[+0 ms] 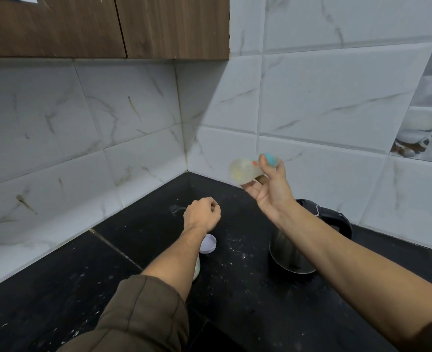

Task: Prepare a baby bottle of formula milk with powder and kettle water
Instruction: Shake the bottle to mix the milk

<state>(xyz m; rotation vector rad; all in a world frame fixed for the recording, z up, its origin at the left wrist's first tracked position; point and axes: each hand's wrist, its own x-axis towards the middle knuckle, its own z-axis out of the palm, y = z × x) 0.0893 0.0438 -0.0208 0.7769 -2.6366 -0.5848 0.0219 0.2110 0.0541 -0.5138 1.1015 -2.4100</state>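
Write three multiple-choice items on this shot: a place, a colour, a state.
1. Where is the kettle? A. On the black counter, under the right forearm. B. Hanging on the wall. C. Inside the cupboard.
2. What colour is the bottle's collar? A. Red. B. Turquoise. C. Black.
3. How is the bottle held? A. Upright on the counter. B. Upside down in the kettle. C. On its side in the air, gripped by the right hand.
Answers: 1 A, its steel body stands on the counter below the forearm. 2 B, a turquoise band shows by the fingers. 3 C, the fingers curl round it above the counter.
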